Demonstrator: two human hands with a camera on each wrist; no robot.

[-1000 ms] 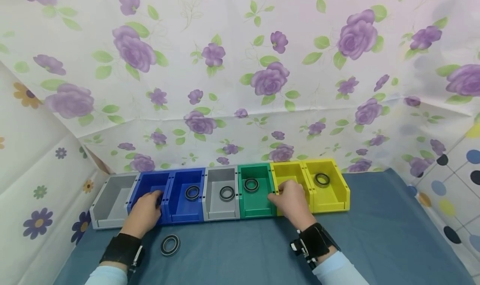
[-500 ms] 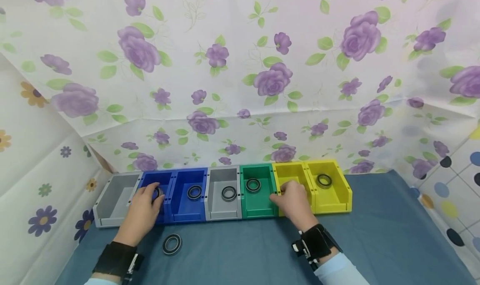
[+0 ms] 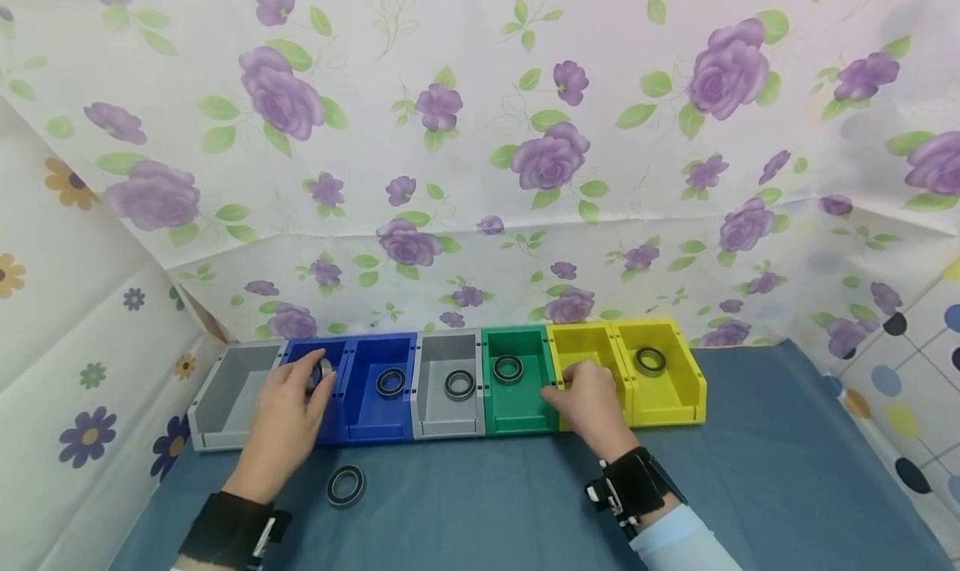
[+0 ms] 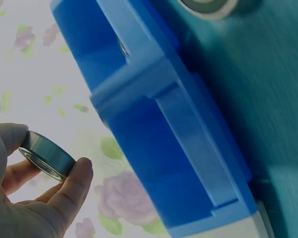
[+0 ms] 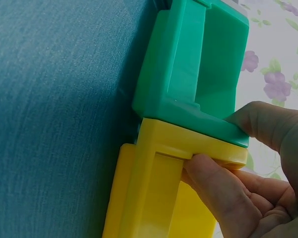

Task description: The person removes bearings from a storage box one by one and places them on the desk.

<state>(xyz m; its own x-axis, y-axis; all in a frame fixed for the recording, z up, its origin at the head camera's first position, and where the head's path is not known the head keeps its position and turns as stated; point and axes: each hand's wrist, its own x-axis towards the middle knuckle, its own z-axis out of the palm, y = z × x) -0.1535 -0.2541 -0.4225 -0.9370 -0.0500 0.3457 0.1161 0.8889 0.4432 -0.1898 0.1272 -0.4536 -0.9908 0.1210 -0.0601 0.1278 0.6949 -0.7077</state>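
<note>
My left hand pinches a ball bearing between thumb and fingertips. In the head view it is over the left blue bin; the left wrist view shows the bearing's smooth steel outer ring tilted. My right hand grips the adjoining side walls of the green bin and the left yellow bin. Its thumb is on the green side, its fingers inside the yellow bin. That yellow bin's floor is partly hidden by the hand.
Single bearings lie in the right blue bin, the right grey bin, the green bin and the right yellow bin. Another bearing lies on the blue cloth before the row. The left grey bin ends the row, backed by a flowered sheet.
My left hand has risen out of the left blue bin with the bearing and turned so more of it shows. My right hand keeps its grip in place. The head view has shifted slightly.
</note>
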